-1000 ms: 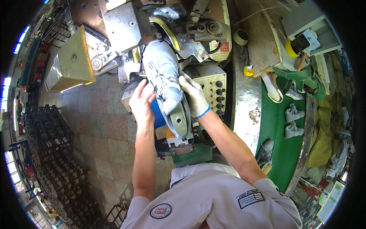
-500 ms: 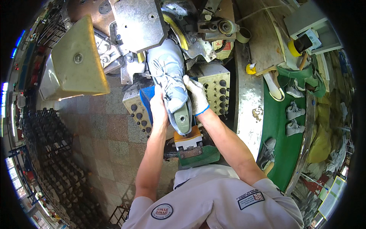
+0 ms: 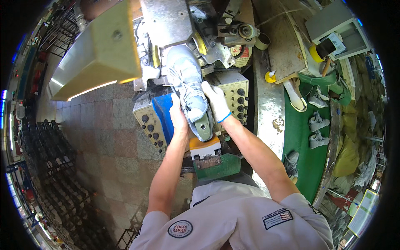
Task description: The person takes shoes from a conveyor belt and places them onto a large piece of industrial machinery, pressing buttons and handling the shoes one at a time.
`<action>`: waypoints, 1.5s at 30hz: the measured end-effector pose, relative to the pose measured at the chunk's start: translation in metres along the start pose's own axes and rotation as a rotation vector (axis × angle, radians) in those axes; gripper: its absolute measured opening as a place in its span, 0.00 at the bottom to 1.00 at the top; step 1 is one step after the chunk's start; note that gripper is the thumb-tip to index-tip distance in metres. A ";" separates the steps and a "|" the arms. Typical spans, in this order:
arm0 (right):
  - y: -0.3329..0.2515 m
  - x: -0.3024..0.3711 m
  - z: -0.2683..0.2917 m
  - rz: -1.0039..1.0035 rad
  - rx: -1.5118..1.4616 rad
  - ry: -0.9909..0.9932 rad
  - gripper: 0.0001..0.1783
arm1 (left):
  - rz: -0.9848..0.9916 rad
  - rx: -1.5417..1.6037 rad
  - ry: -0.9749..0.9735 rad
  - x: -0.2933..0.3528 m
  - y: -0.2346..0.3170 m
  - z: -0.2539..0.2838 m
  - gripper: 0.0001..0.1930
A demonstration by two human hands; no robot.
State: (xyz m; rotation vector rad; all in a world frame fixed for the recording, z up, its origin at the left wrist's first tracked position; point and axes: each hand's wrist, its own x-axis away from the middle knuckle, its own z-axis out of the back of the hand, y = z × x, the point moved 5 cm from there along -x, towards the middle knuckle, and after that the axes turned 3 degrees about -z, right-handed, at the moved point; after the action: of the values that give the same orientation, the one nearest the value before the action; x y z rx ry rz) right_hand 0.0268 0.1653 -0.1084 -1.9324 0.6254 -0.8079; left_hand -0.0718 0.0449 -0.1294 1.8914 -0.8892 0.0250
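Head view: grey-blue shoe clamped between both hands, long axis fore-aft, toe away from wearer.
Bare left hand on left flank, gloved right hand on right flank, a bit farther forward; both in contact, fingers underneath hidden. Bulk of shoe lies ahead of grip, toe at near edge of metal plate, contact unclear. Heel end with green last points back, just by orange pad.

A laced light-grey shoe lies upper-side up around a green last, toe pointing forward.
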 end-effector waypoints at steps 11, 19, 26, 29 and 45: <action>-0.006 0.165 0.195 -0.100 -0.066 0.299 0.29 | -0.444 -1.517 -0.287 0.088 -0.139 0.156 0.37; 0.005 0.199 0.191 -0.166 0.002 0.299 0.32 | -0.088 -1.129 -0.161 0.061 -0.091 0.109 0.34; -0.022 0.188 0.211 -0.094 -0.122 0.198 0.29 | -0.248 -0.921 0.029 0.119 -0.031 0.135 0.34; -0.039 0.189 0.191 -0.088 -0.103 0.149 0.31 | -0.189 -0.624 0.096 0.163 0.022 0.143 0.31; -0.104 0.189 0.070 -0.343 -0.818 -0.430 0.27 | -0.495 -0.854 -0.201 0.218 0.096 -0.129 0.20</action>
State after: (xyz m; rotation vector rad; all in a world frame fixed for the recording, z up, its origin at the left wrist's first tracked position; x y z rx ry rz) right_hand 0.2136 0.1181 0.0119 -2.9101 0.3807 -0.3052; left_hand 0.0770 0.0024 0.0933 1.2536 -0.4171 -0.7401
